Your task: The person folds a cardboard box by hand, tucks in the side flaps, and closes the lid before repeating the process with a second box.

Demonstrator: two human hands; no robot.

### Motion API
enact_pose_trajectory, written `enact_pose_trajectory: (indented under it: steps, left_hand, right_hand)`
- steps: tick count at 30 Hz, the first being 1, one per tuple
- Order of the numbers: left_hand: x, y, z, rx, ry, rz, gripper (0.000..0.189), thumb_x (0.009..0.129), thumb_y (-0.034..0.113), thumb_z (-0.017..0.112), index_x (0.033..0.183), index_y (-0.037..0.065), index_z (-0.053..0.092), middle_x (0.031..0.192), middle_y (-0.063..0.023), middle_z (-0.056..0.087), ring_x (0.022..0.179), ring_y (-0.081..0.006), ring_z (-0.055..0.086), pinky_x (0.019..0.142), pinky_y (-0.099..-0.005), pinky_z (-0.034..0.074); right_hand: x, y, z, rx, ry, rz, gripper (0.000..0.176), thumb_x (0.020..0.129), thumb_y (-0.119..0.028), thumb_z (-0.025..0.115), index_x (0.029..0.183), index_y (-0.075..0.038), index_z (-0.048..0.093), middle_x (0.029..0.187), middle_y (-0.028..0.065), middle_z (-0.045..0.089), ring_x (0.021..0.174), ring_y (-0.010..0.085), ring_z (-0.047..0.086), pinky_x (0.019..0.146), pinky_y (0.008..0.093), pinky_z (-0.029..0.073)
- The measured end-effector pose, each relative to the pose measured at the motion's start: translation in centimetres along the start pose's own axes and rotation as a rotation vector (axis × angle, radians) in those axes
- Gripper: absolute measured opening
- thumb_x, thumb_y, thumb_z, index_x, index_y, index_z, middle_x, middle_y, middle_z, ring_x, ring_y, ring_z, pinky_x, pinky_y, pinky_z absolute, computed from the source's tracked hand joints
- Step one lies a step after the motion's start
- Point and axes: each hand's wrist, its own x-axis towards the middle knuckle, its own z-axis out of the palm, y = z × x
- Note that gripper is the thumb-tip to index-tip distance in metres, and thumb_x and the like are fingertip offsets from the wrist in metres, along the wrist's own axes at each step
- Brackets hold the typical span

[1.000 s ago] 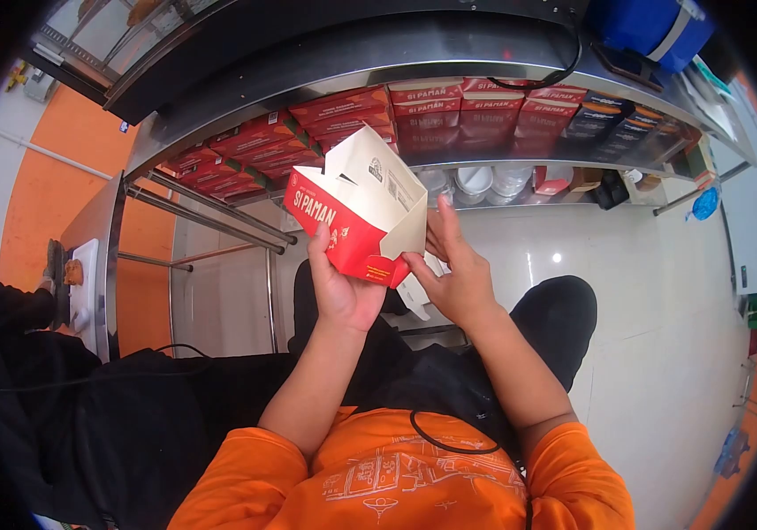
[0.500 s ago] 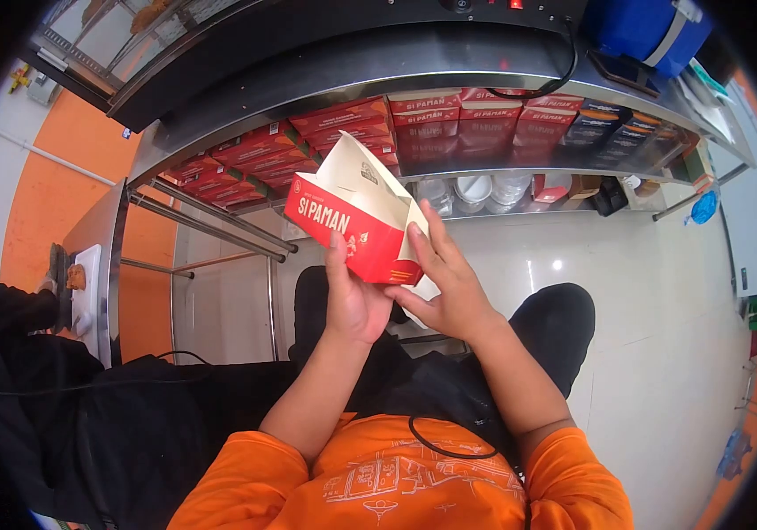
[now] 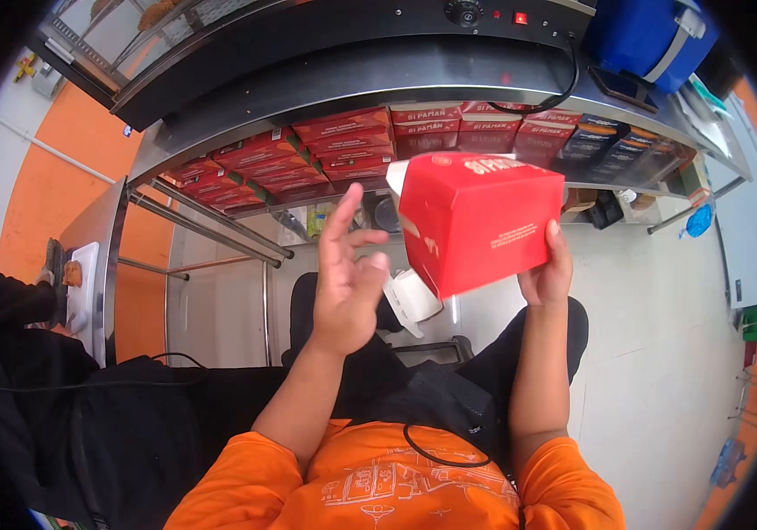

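A red cardboard food box [image 3: 493, 225] with white lettering is held up in front of my knees. My right hand [image 3: 548, 274] grips it at its right side, the thumb on the near face and the other fingers hidden behind. Left of the box, my left hand [image 3: 347, 287] is raised with fingers apart, holding nothing. A white flap shows at the box's upper left corner. Below it, between my knees, lies another white carton [image 3: 414, 299], partly covered by the red box.
Stacks of red boxes [image 3: 343, 146] and dark boxes [image 3: 592, 140] fill the shelf under a steel counter [image 3: 361, 75]. A black appliance [image 3: 308, 44] and a blue cooler [image 3: 643, 40] stand on top. At left, a white tray [image 3: 87, 296] holds fried food.
The box has turned so its closed red sides face me, and it has moved right. My left hand has let go of it; my right hand has shifted to its right side.
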Motion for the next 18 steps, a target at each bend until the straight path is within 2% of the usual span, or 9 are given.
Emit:
enact_pose_trajectory:
  steps: [1,2,5,6,10,13,14,17,18]
  left_hand:
    - [0.2,0.6,0.3,0.09,-0.087,0.072,0.074,0.097,0.008,0.061,0.159,0.01,0.021,0.163,-0.0097,0.029,0.11,-0.0127,0.053,0.083,-0.024,0.048]
    - [0.3,1.0,0.4,0.124,-0.125,0.083,0.085,0.091,0.002,0.07,0.16,0.009,0.022,0.155,-0.01,0.039,0.1,-0.0099,0.052,0.081,-0.0223,0.048]
    - [1.1,2.0,-0.4,0.403,-0.357,0.064,0.086,0.09,0.012,0.076,0.159,0.007,0.025,0.132,-0.0065,0.052,0.092,-0.0082,0.049,0.08,-0.0202,0.046]
    - [1.6,2.5,-0.1,0.428,-0.331,0.149,0.084,0.083,0.018,0.085,0.151,0.002,0.039,0.1,-0.0023,0.053,0.083,-0.0091,0.05,0.063,-0.0174,0.042]
    - [1.2,2.0,-0.3,0.038,-0.234,0.012,0.095,0.07,0.006,0.092,0.149,0.003,0.041,0.102,-0.0008,0.052,0.086,-0.0075,0.052,0.067,-0.0205,0.049]
    - [1.0,0.3,0.1,-0.159,-0.14,0.235,0.09,0.071,0.007,0.092,0.147,0.003,0.042,0.106,-0.002,0.052,0.091,-0.0091,0.055,0.074,-0.0188,0.052]
    - [1.1,1.1,0.4,-0.232,-0.129,0.209,0.083,0.073,0.008,0.091,0.142,0.004,0.045,0.11,-0.0027,0.051,0.094,-0.0122,0.057,0.084,-0.0205,0.053]
    - [0.5,0.2,-0.7,-0.199,-0.089,0.137,0.069,0.076,0.013,0.09,0.133,0.004,0.053,0.11,-0.0041,0.054,0.094,-0.0127,0.057,0.081,-0.0235,0.052]
    - [0.7,0.2,-0.9,-0.07,-0.117,0.219,0.064,0.076,0.015,0.09,0.129,0.004,0.055,0.109,-0.0043,0.055,0.092,-0.0123,0.057,0.079,-0.0241,0.051]
  right_hand:
    - [-0.1,0.1,-0.1,0.023,-0.018,0.033,0.051,0.104,-0.031,0.052,0.141,0.004,0.048,0.135,0.0151,0.061,0.122,0.0246,0.061,0.104,0.0382,0.048]
    - [-0.2,0.2,-0.3,0.046,-0.036,0.067,0.051,0.104,-0.031,0.052,0.14,0.004,0.048,0.134,0.0156,0.061,0.122,0.0246,0.062,0.104,0.0383,0.049]
    - [-0.2,0.7,-1.1,0.23,-0.127,0.123,0.05,0.104,-0.032,0.051,0.14,0.004,0.049,0.134,0.0161,0.061,0.122,0.0257,0.062,0.103,0.0387,0.049]
    - [-0.2,0.7,-1.2,0.239,-0.131,0.123,0.05,0.104,-0.032,0.051,0.14,0.003,0.049,0.135,0.0163,0.061,0.121,0.026,0.062,0.104,0.039,0.049]
    - [-0.1,0.9,-1.0,0.292,-0.127,0.114,0.049,0.105,-0.033,0.048,0.14,0.002,0.049,0.136,0.0161,0.061,0.122,0.0265,0.062,0.104,0.0402,0.049]
    - [0.0,1.3,-0.1,0.375,-0.104,0.112,0.049,0.106,-0.034,0.046,0.141,0.0,0.049,0.138,0.0152,0.06,0.124,0.0265,0.061,0.105,0.0417,0.049]
    - [0.1,1.3,0.1,0.407,-0.096,0.114,0.048,0.106,-0.034,0.046,0.141,-0.001,0.049,0.138,0.0149,0.06,0.125,0.0266,0.06,0.105,0.0422,0.049]
    - [0.3,1.8,-0.9,0.434,-0.095,0.147,0.048,0.106,-0.035,0.044,0.142,-0.002,0.049,0.139,0.0144,0.059,0.127,0.0267,0.059,0.105,0.043,0.049]
    - [0.3,1.9,-0.9,0.418,-0.102,0.153,0.048,0.106,-0.035,0.044,0.142,-0.002,0.048,0.14,0.0145,0.059,0.127,0.0268,0.059,0.105,0.0431,0.049]
